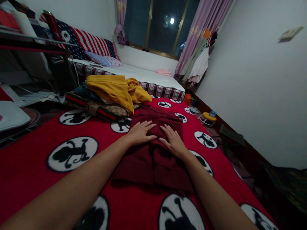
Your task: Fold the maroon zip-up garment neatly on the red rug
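A dark maroon garment (148, 166) lies spread on the red bed cover (134, 204), with creases across its middle and a bunched far part. It may be a pair of trousers, though its exact kind is hard to make out. My left hand (142, 132) rests flat on the left side of it, fingers stretched out. On the right side my right hand (173, 140) also lies flat, palm down, fingers spread. The two thumbs almost meet over the creased cloth. Neither hand grips the fabric.
Beyond my left hand sits a pile with a yellow garment (110, 88) on top of a brown patterned cloth (112, 110). A second bed (144, 68) stands under the window. A cluttered table (35, 43) is at left. A dark stool (232, 135) stands right of the bed.
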A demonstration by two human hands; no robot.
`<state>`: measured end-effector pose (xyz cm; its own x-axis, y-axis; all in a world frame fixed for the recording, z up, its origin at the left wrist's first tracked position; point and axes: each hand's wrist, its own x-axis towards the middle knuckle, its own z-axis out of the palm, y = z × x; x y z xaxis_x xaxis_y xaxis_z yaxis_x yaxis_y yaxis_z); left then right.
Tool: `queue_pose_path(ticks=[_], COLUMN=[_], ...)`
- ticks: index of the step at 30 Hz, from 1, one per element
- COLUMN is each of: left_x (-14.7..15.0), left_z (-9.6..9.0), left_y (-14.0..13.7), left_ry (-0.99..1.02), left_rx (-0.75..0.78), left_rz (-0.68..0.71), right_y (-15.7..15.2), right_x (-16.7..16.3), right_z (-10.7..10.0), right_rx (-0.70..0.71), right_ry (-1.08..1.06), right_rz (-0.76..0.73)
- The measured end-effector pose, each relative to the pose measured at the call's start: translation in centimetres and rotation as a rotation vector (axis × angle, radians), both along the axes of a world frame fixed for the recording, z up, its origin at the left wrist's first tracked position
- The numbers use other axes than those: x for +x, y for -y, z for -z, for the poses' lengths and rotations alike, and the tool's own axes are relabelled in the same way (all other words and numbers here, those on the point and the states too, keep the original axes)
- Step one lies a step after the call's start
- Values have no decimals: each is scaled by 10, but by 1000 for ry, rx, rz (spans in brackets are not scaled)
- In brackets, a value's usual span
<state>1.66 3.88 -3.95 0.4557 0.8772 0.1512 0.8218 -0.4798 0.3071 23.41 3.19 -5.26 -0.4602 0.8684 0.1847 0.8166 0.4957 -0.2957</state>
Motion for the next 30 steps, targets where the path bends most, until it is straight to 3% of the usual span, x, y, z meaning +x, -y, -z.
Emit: queue_pose_path(ticks=[3,7,13,17,21,27,30], left_x=[-3,-10,-61,-103,-115,-95,-90], left_z=[1,3,5,-19,-35,-1,4], left_y=[-2,2,35,70,87,70,63], left_ry=[-3,-9,-43,-15,-26,58,94], left_rx=[-29,-25,-88,-229,-265,-64,-32], left_rz=[-18,28,220,359,376,377,368], right_y=[-8,-11,22,53,70,63,58], right_x=[1,8,66,104,104,77,70], right_z=[-1,-1,-3,-15,-25,-11,-10], right_rx=[20,33,-78,-196,-174,-108,-100], right_ry=[57,95,-54,-121,-38,-29,-112], right_rz=[117,131,-172,-284,-332,-338,-283])
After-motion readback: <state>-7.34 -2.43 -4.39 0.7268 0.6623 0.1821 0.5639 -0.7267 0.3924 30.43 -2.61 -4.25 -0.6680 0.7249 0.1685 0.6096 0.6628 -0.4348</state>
